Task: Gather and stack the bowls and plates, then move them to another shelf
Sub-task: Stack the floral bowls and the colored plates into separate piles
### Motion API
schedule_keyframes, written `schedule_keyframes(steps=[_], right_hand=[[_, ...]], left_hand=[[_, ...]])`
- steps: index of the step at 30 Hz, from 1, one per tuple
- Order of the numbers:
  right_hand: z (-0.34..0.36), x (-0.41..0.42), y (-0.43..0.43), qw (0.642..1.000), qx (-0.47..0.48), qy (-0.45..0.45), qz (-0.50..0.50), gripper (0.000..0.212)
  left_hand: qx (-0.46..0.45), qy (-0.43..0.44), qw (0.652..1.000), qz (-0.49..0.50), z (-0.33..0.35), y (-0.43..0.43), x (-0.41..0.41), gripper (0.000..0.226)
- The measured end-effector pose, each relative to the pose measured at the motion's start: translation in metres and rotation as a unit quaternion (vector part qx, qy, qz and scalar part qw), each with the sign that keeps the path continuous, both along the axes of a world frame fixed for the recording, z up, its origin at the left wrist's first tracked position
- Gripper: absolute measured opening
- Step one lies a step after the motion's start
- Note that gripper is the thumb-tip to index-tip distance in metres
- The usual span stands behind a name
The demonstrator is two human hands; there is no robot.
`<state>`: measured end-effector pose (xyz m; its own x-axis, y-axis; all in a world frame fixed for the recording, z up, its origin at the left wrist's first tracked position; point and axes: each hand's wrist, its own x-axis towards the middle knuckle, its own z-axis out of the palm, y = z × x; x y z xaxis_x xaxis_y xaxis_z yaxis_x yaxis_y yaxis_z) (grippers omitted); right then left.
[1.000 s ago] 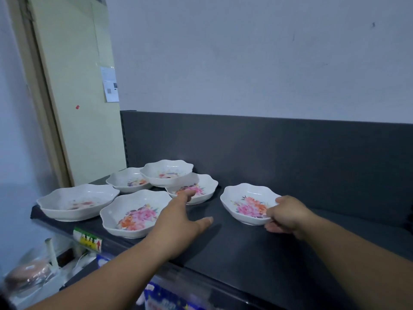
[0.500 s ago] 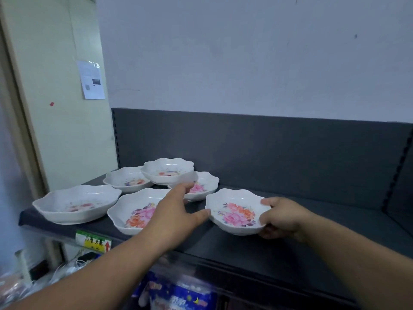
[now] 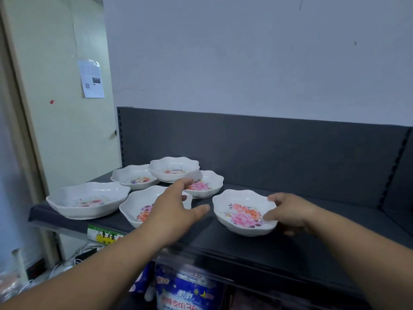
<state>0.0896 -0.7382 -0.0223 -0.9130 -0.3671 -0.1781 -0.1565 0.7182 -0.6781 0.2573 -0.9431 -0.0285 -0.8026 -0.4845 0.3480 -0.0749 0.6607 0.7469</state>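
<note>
A cluster of five bowls (image 3: 174, 168) is sitting on the shelf (image 3: 290, 249) at centre left, with a lone bowl (image 3: 243, 211) lying apart to its right. The left hand (image 3: 172, 211) is hanging over the cluster's front bowl (image 3: 138, 209); the right hand (image 3: 292, 213) is gripping the lone bowl's right rim.

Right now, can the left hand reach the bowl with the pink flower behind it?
Probably yes. The left hand is open, its fingers stretched out with the tips close to the pink-flower bowl, and nothing stands between them. The right hand grips the right bowl, off to the side.
</note>
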Motion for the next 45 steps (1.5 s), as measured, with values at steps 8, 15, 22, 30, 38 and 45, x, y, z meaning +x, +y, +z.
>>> schedule_keyframes(steps=[8, 15, 22, 30, 38, 45], right_hand=[[0.032, 0.053, -0.064, 0.976, -0.075, 0.185, 0.084, 0.06], [0.006, 0.089, -0.133, 0.982, -0.095, 0.077, 0.141, 0.051], [-0.011, 0.085, -0.157, 0.982, -0.146, -0.077, 0.096, 0.069], [-0.003, 0.087, -0.15, 0.983, -0.137, -0.094, 0.081, 0.057], [0.024, 0.082, -0.117, 0.978, -0.179, -0.07, 0.078, 0.053], [0.058, 0.051, -0.055, 0.982, -0.176, -0.036, 0.059, 0.033]], left_hand=[[0.013, 0.037, 0.998, 0.043, 0.008, -0.035, 0.033, 0.067], [-0.011, -0.001, 0.996, 0.092, -0.01, -0.064, 0.061, 0.071], [-0.016, -0.042, 0.993, 0.109, -0.021, -0.073, 0.064, 0.078], [-0.005, -0.027, 0.994, 0.103, -0.021, -0.068, 0.061, 0.074], [-0.019, 0.037, 0.995, 0.095, -0.003, -0.039, 0.057, 0.066], [-0.011, 0.084, 0.994, 0.062, 0.01, -0.002, 0.029, 0.066]])
